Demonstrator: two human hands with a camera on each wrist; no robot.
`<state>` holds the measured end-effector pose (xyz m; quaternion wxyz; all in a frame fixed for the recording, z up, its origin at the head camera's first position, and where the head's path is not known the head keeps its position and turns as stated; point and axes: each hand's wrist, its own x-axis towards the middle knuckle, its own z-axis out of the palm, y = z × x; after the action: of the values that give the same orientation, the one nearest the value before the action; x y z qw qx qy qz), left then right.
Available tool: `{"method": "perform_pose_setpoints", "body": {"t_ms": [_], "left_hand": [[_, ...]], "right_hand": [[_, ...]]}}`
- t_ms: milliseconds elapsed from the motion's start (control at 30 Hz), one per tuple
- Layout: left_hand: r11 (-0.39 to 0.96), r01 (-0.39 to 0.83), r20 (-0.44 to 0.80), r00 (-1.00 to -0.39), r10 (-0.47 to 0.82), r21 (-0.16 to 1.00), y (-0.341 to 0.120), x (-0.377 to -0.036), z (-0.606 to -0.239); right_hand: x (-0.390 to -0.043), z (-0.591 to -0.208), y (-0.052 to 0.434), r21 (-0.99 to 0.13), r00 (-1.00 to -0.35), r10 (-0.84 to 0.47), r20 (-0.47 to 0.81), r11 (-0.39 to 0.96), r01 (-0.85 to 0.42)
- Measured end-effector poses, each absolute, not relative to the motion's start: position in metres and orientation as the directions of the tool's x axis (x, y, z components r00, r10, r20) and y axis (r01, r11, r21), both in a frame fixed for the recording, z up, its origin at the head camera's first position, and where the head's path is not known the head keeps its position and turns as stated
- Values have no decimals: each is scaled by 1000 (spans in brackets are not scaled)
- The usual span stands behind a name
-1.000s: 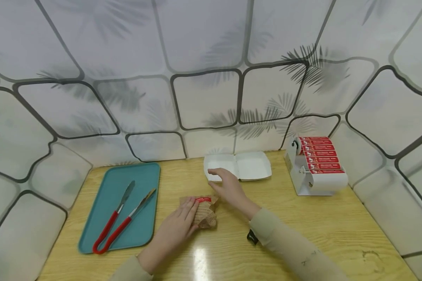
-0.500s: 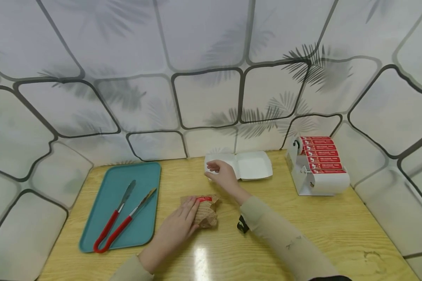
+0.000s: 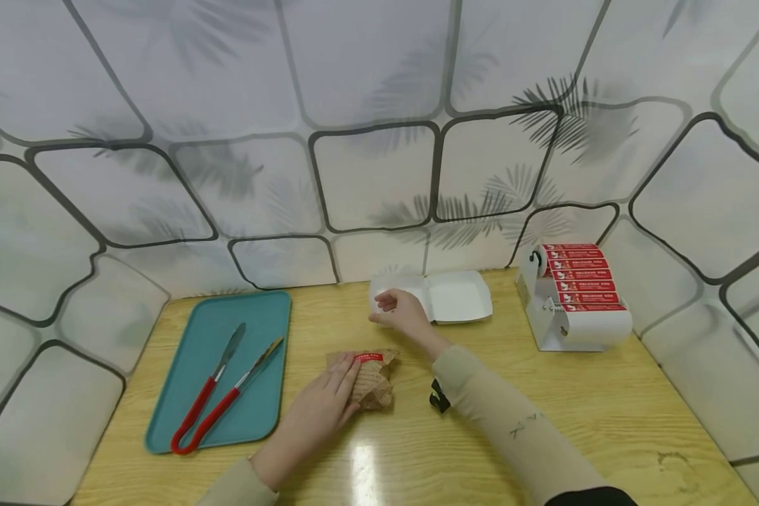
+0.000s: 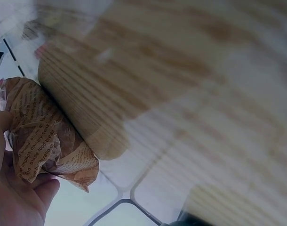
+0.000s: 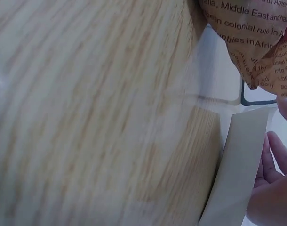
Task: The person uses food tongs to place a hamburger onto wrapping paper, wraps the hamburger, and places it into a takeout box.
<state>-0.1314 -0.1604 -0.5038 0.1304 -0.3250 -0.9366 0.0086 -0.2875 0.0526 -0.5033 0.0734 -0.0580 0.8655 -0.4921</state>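
A brown paper-wrapped package (image 3: 374, 388) with printed lettering and a red label (image 3: 370, 358) lies on the table. My left hand (image 3: 319, 402) rests on its left part, fingers straight across the top; in the left wrist view the thumb (image 4: 48, 190) extends by the crumpled paper. Behind the package stands an unfolded white box (image 3: 460, 296) with two shallow halves. My right hand (image 3: 406, 316) is over its left half, fingers loosely bent with nothing seen between them. In the right wrist view the fingers (image 5: 279, 153) are partly hidden behind the box wall (image 5: 240, 160).
To the left, a teal tray (image 3: 186, 365) bears red-handled tongs (image 3: 205, 422). A dispenser (image 3: 547, 330) with a roll of red labels (image 3: 585, 275) stands at the back right. A patterned wall (image 3: 373, 179) closes off the back, and a black strap (image 3: 439, 397) shows beside the right sleeve.
The right hand has shifted slightly forward over the box's left half and its fingers have bent inward. The right forearm has swung left. The left hand and package have stayed in place.
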Motion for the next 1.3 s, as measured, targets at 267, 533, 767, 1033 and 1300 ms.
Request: {"method": "perform_pose_setpoints", "body": {"t_ms": [267, 533, 767, 1033, 1300], "left_hand": [[787, 606, 254, -747, 614, -120, -161, -132, -506], [783, 608, 257, -741, 620, -133, -160, -132, -506], [779, 612, 282, -730, 623, -136, -159, -132, -507], [781, 611, 267, -737, 621, -130, -159, -132, -506], [779, 615, 272, -733, 623, -125, -159, -131, -505]], "right_hand": [[-290, -502, 56, -831, -966, -239, -94, 553, -56], [-291, -503, 62, -829, -961, -263, -80, 553, -82], [-291, -500, 70, -829, -950, -309, -43, 542, -138], [-281, -492, 90, -826, -918, -395, -21, 524, -207], [-265, -484, 112, -864, -895, -443, -55, 471, -179]]}}
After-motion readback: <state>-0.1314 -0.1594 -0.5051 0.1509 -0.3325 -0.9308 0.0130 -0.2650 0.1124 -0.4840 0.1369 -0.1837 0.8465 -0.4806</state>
